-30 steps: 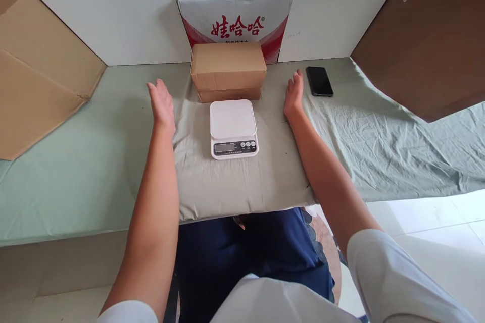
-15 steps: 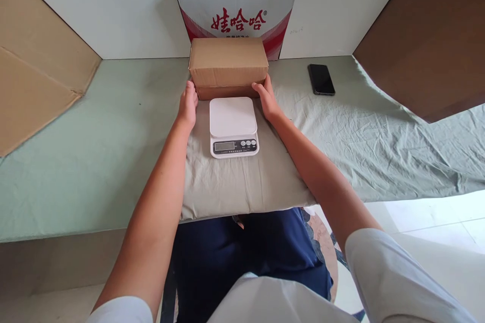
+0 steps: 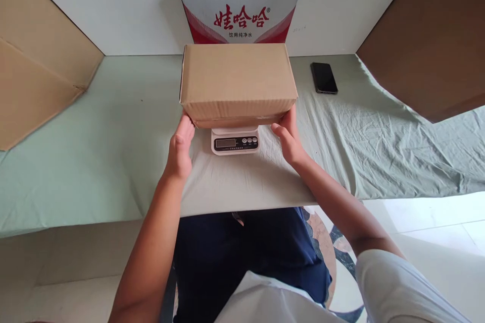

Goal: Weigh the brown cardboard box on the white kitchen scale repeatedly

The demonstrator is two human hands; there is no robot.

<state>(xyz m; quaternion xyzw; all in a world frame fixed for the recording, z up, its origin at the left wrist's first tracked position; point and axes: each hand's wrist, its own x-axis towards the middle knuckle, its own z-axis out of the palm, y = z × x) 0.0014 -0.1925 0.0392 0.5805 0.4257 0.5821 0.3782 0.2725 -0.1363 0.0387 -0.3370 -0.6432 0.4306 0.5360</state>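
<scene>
The brown cardboard box point(image 3: 238, 81) sits level over the white kitchen scale point(image 3: 235, 141), covering its platform so only the display strip shows; whether it rests on the scale or hangs just above is hard to tell. The left hand point(image 3: 181, 147) grips its lower left corner, the right hand point(image 3: 288, 133) its lower right, fingers clamped against the box ends, both forearms stretched forward. The scale stands on the cloth-covered counter point(image 3: 94, 136). A black phone point(image 3: 324, 77) lies well to the right.

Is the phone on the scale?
No. The phone lies on the cloth at far right, apart from the scale, which the box covers.
</scene>
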